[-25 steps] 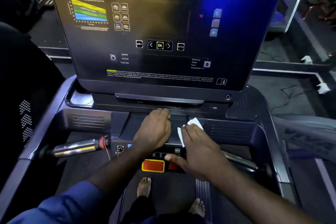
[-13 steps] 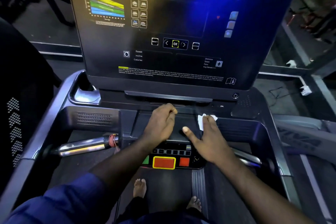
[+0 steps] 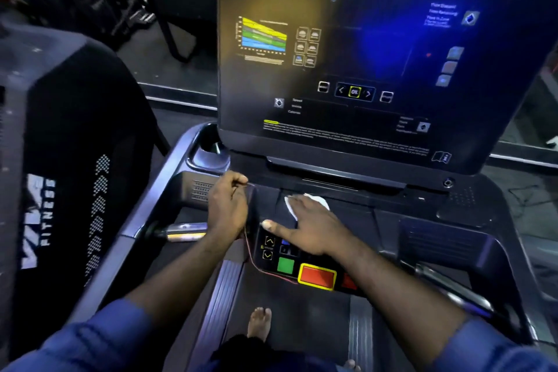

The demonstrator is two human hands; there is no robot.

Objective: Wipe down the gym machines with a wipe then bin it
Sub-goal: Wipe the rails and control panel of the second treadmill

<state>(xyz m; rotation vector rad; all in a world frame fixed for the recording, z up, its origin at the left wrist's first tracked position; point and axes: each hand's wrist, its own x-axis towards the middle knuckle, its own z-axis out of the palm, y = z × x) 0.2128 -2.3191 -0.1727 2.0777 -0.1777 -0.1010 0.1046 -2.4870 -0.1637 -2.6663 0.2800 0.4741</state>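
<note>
dim gym flooring and dark equipment lie behind a treadmill console (image 3: 453, 220) whose tall screen (image 3: 362, 69) shows a coloured chart. right hand (image 3: 314, 226) lies flat, fingers straight and thumb stretched out to the left, pressing a white wipe (image 3: 318, 201) onto the console ledge just below the screen and above the green button (image 3: 285, 265) and red stop button (image 3: 317, 276). left hand (image 3: 228, 208) sits beside it over the chrome handle (image 3: 184, 231), fingers curled and pinching a thin red cord (image 3: 252, 254) that trails down toward the buttons.
</note>
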